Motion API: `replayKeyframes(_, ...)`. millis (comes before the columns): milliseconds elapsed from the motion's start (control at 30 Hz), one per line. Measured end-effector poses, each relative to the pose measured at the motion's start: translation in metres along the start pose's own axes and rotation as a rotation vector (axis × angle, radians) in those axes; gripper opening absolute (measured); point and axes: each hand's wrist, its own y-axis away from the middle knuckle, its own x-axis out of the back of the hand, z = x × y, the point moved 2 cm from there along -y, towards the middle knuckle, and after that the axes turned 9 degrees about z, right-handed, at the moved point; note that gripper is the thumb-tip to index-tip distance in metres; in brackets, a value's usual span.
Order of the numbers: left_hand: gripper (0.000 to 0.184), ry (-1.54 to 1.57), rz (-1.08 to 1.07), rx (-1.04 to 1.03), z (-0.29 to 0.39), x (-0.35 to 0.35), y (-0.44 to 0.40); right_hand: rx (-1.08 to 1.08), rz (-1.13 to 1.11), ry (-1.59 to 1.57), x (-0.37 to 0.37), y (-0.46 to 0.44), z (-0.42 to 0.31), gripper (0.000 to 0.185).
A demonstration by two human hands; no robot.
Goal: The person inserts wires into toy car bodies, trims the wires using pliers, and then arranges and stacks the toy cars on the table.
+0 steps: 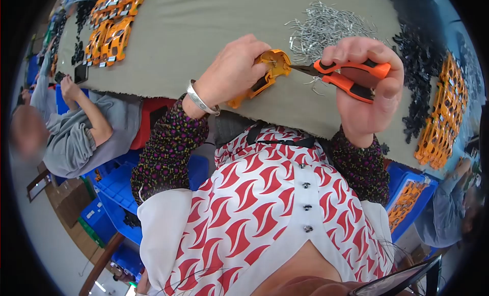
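My left hand grips an orange toy car body shell, its hollow inside turned partly up. Small metal parts seem to sit in the shell, though their detail is too fine to tell. Needle-nose pliers with orange and black handles are in my right hand, the fingers curled round the spread handles. The pliers' dark tips point left and reach the shell's right edge; whether they touch it I cannot tell. Just beyond the pliers lies a heap of bent silver wire pieces, a few of them loose under the jaws.
Black plastic parts and rows of orange car shells lie along the table's right side. More orange shells lie at the far left. A co-worker in grey sits at left. Blue bins stand below the table.
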Motion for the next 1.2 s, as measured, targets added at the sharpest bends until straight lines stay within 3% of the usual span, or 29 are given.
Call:
replayKeyframes(33, 0.041, -0.173, 0.075, -0.083, 0.001, 0.004, 0.003, -0.004, 0.015, 0.017, -0.002, 0.001, 0.003, 0.041)
replayKeyframes(167, 0.057, -0.445, 0.218, -0.060, 0.017, 0.008, 0.031, -0.014, 0.038, 0.065, -0.008, 0.003, 0.012, 0.041)
replayKeyframes(300, 0.077, -0.359, 0.151, 0.041, 0.017, -0.003, 0.041, -0.028, 0.023, 0.091, -0.013, 0.003, 0.019, 0.041)
replayKeyframes(667, 0.079, -0.223, 0.178, 0.011, 0.016, -0.001, 0.039, -0.154, -0.049, 0.237, -0.025, -0.002, 0.033, 0.042)
replayKeyframes(1067, 0.076, -0.247, 0.191, -0.075, 0.018, -0.001, 0.039, -0.179, -0.079, 0.340, -0.035, -0.002, 0.037, 0.040)
replayKeyframes(1200, 0.074, -0.239, 0.173, -0.067, 0.023, 0.000, 0.037, -0.096, -0.139, 0.500, -0.036, -0.004, 0.034, 0.039)
